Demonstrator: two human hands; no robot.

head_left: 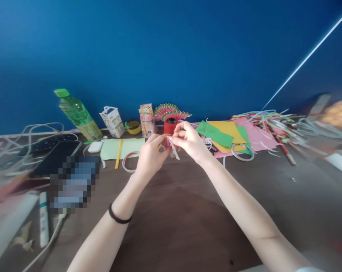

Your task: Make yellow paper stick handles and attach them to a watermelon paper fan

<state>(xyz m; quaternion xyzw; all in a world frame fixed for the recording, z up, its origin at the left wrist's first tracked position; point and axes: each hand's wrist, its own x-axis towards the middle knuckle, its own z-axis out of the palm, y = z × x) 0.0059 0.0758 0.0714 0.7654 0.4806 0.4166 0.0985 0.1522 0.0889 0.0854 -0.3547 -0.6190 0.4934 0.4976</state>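
My left hand and my right hand meet above the table, fingertips almost touching. Both are closed in a pinch. A narrow white strip hangs down from the right fingertips. Something small with red and yellow bits shows at the left fingertips, too small and too covered to name. Just behind the hands stands a red cylinder with a dark opening. Folded red and green paper fans are beside its top. A roll of clear tape lies left of my left hand.
On the left are a green-capped bottle, a small carton, a pixelated phone and a marker. Coloured paper sheets, another ring-shaped roll and a heap of thin strips lie right. A blue wall rises behind.
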